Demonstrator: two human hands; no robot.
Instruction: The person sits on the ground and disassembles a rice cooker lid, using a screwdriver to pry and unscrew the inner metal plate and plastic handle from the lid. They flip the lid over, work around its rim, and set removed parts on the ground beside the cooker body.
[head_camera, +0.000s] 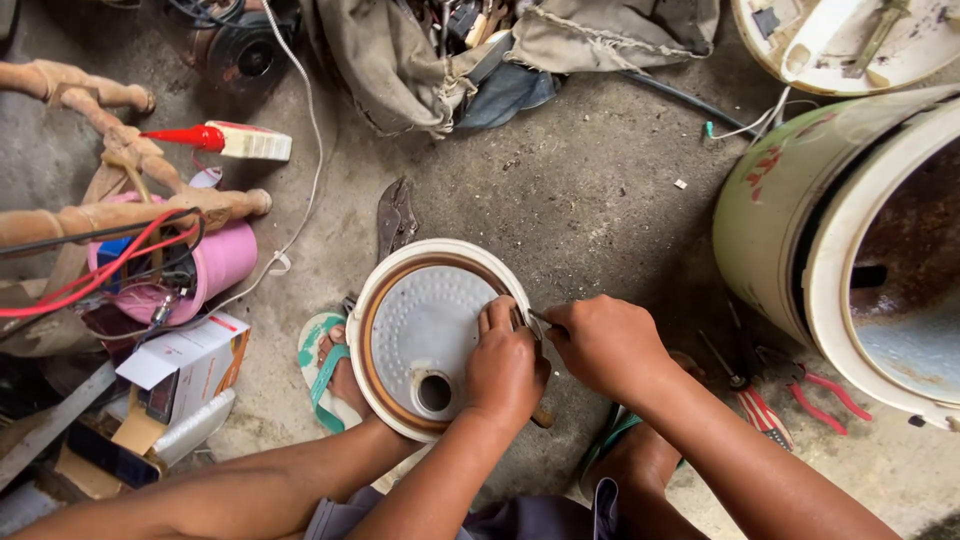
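A round white lid (425, 335) lies on the concrete floor (600, 200), with its grey metal inside facing up. The left hand (505, 370) rests on the lid's right edge, fingers bent and pressing down on the rim. The right hand (605, 345) is just to the right of the lid. It is closed around a thin metal tool (538, 320), maybe a screwdriver, and the tip touches the lid's rim next to the left hand's fingers.

A foot in a green sandal (325, 370) sits just left of the lid. A pink tub (215, 265) full of wires is farther left, and a cardboard box (190, 365) lies below the tub. Red pliers (815, 390) lie well to the right of the lid. A big white cooker body (850, 240) lies on its side, up and to the right of the lid. A cloth bag (420, 50) is above the lid.
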